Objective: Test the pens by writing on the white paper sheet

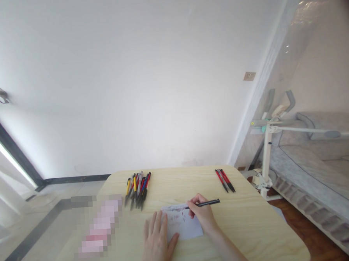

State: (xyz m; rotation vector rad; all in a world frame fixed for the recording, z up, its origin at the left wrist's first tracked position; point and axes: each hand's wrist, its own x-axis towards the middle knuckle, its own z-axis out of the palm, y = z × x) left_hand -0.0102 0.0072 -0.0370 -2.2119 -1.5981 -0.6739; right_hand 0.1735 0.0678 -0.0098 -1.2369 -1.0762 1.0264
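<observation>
Head view: right hand (203,218) has fingers (195,203) closed on a black pen (210,202), pinched low on the barrel nr the tip. Tip is down on the paper (185,227); rest of the barrel sticks out right of the fingers. Pen prob light, stiff, smooth, so low barrel = best grip spot. Left hand (157,244) lies flat, fingers spread wide, holding nothing, pressing the paper's left edge. Sheet is thin, floppy, likely slides w/o that. Pen pile (137,188) is beyond the left fingers, three more pens (224,180) beyond the right, all on the table (255,227).
</observation>
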